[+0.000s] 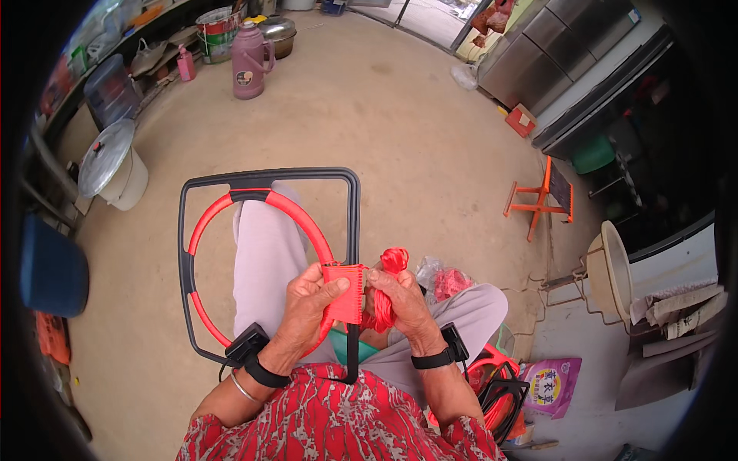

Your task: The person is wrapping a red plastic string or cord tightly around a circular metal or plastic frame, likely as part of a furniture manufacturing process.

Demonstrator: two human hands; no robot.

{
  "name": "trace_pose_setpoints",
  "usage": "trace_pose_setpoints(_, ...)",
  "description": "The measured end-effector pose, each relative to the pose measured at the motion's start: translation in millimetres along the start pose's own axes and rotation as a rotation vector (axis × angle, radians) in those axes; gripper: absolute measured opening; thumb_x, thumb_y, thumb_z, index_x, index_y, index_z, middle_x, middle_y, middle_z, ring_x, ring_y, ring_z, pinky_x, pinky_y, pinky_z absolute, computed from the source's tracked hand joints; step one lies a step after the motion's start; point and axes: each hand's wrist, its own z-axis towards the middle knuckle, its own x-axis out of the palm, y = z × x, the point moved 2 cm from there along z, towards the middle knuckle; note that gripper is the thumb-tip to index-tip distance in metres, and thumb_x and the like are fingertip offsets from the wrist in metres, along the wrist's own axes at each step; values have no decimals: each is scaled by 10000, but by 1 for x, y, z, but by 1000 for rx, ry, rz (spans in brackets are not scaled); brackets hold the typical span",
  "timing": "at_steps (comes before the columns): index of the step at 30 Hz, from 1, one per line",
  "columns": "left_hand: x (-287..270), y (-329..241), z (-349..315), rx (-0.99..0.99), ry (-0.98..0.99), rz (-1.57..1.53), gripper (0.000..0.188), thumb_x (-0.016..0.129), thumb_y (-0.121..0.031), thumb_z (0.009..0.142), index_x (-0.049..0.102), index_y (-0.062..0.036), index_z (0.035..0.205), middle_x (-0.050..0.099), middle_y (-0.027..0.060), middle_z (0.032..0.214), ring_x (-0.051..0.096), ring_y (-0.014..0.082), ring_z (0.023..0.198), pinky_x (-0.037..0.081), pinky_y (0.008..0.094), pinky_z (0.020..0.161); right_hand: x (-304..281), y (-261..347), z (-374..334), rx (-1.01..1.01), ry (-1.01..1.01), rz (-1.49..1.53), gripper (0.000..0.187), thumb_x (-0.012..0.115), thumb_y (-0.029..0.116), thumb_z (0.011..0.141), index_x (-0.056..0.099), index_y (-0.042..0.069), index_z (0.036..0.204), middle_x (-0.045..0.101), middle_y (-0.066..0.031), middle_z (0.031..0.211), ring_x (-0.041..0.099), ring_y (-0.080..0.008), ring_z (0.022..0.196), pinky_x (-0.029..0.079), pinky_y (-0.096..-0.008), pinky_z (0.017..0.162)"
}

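Observation:
A red-and-black ring that looks like a steering wheel cover (304, 217) sits inside a black, round-cornered square frame (354, 215) over my lap. On its right side a red flap (345, 303) with stitched edges lies across the frame's bar. My left hand (306, 303) grips this flap, thumb flat on top and fingers hidden beneath. A looped bundle of red cord (394, 261) is held in my right hand (411, 307), whose thumb and forefinger are closed at the flap's right edge. Whether a needle is between those fingertips cannot be made out.
By my right knee lie more red-and-black rings (500, 392), a purple bag (552, 386) and a clear bag of red material (450, 283). An orange folding stool (542, 196) stands further right. A pink thermos (248, 65), lidded white bucket (127, 177) and blue bin (52, 265) stand around the floor.

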Motion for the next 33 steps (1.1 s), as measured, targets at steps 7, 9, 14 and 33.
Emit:
trace_pose_setpoints(7,-4,1,1,2,37,32,256,647,-36,895,541,16,1122,680,106,950,683,144,749,571,243,576,11,29,-2,-31,95,247,140,613,95,865,501,77,785,467,3,609,435,-89,474,350,-244,429)
trace_pose_setpoints(9,3,-2,-1,10,25,17,269,657,-43,890,542,13,1126,675,94,932,677,131,738,565,237,573,27,39,-5,-25,133,179,124,605,69,846,501,66,779,457,-4,599,423,-85,463,333,-244,417)
trace_pose_setpoints(14,-14,7,-2,175,-39,227,282,677,-48,876,536,11,1113,645,81,974,639,137,838,547,262,692,32,43,-7,-72,168,-26,115,610,135,871,551,64,803,522,33,670,466,-37,552,367,-218,490)
trace_pose_setpoints(33,21,-46,20,786,-91,886,158,642,-133,919,643,14,858,626,57,963,555,107,822,450,249,699,-11,92,-14,-427,-118,-737,396,743,263,782,562,29,1045,591,-23,739,538,-115,650,468,-296,620)
